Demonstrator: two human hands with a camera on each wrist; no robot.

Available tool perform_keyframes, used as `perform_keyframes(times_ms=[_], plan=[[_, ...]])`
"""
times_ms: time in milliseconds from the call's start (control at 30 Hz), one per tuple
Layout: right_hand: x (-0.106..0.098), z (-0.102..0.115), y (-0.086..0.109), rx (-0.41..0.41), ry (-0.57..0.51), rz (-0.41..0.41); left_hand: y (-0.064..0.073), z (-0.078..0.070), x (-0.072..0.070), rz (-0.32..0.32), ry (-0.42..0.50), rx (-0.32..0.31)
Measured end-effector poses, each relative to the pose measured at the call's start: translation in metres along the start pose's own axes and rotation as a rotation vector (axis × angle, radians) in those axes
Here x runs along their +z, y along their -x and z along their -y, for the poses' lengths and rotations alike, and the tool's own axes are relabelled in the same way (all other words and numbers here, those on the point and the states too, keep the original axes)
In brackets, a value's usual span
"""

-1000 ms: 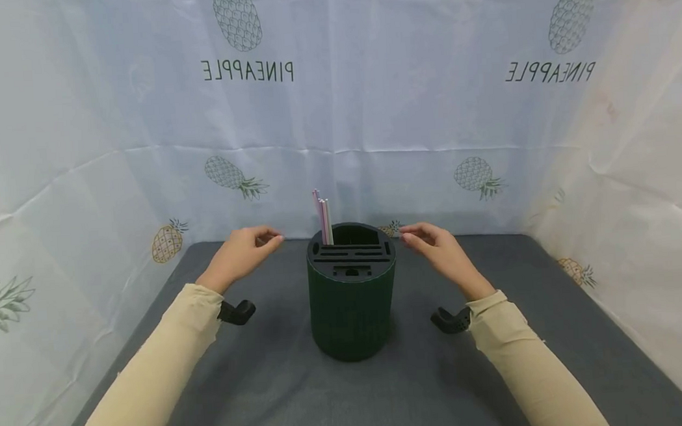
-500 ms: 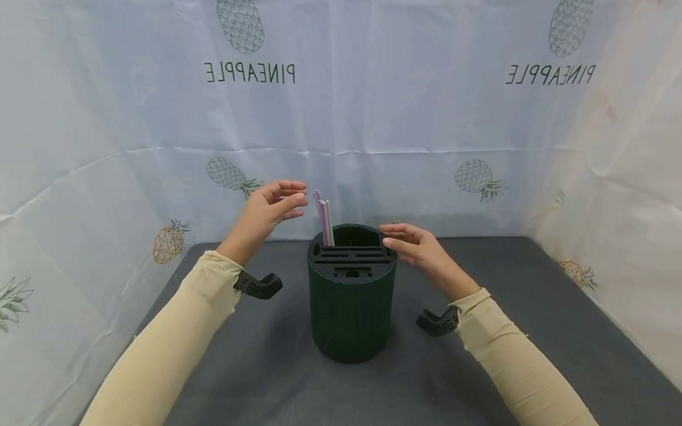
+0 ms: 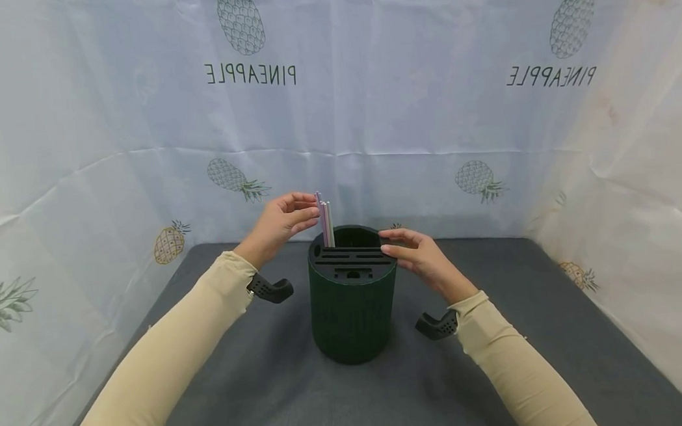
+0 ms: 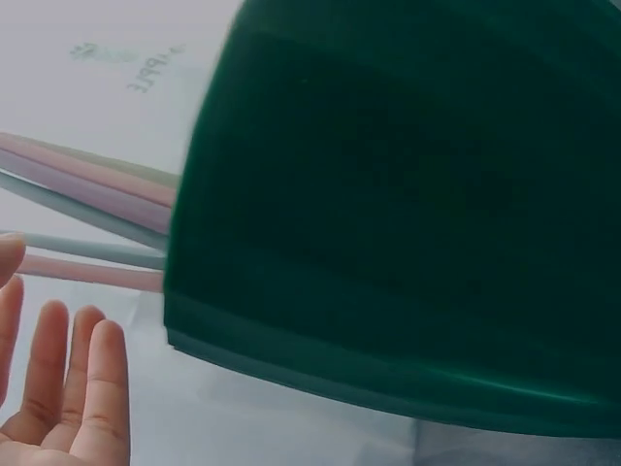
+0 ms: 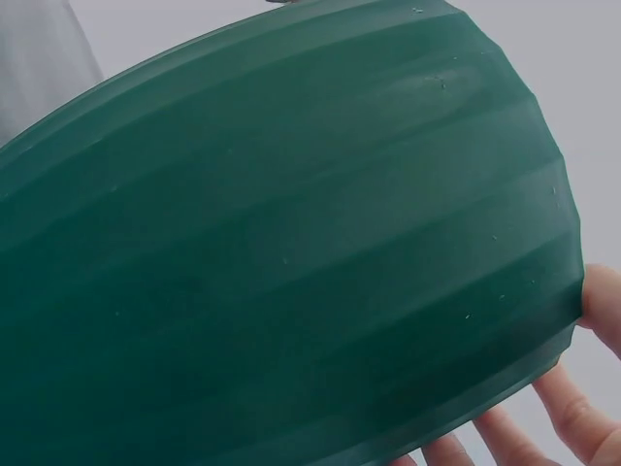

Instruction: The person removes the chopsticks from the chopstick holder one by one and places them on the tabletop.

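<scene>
Left hand point(image 3: 283, 223) touching slim sticks point(image 3: 327, 227) standing in green holder point(image 3: 353, 316), cannot tell whether pinching; right hand point(image 3: 422, 257) gripping same holder near top.

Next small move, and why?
Probably close the left hand gently on the thin sticks: it is at their upper ends with several fingers straight, and the right hand touches the green holder near its top, so may steady it.

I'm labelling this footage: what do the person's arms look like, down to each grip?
Long beige sleeves, slightly wrinkled, cover both arms. Each wrist bears a curved black piece with small holes. The left grip and right grip wear no gloves.
</scene>
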State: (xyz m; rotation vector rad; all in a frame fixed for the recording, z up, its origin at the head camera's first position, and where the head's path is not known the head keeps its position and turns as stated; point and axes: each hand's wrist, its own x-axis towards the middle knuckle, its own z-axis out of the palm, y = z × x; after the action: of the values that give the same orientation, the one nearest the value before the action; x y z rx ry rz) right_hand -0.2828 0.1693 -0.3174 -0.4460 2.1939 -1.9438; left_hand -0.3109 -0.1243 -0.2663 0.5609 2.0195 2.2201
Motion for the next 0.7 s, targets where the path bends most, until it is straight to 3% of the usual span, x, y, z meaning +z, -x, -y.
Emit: perform_keyframes(times_ms=[700], plan=[[0.0, -0.004, -0.001, -0.013, -0.013, 0.0, -0.005, 0.012, 0.007, -0.015, -0.058, -0.031]])
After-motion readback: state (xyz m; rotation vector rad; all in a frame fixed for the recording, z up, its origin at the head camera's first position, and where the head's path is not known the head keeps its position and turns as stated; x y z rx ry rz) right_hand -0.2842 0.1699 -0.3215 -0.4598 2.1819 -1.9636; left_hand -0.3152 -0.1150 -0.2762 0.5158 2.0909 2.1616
